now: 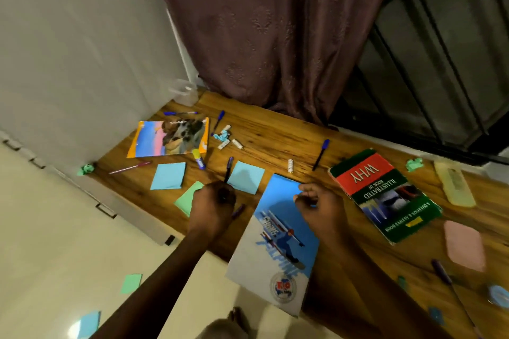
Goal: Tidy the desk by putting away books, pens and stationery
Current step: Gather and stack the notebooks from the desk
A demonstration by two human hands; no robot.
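The left hand is closed around a dark pen, whose capped end sticks out past the knuckles toward the far side of the desk. A second pen lies just beside that hand, partly hidden under it. The right hand rests on the far end of the ski notebook, fingers curled and pinched at its blue corner; whether it grips the cover or only presses on it I cannot tell. That notebook overhangs the near edge of the desk.

The step in hand looks like gathering pens, with the notebook being steadied or about to be lifted. Little of the tidying seems done, judging by the scatter.

Around the hands lie two blue note pads and a green pad half under the left wrist. Farther out are a glue stick, a pink pen, more blue pens, small white rolls (their kind is too small to tell), crumpled paper and a picture book. The green WHY book lies well apart on the right.

A clear tub stands in the far corner by the curtain, a likely home for pens. Next, the left hand would need to collect the neighbouring pen without dropping the first, then reach across the clutter to that tub. Loose notes lie on the floor too.
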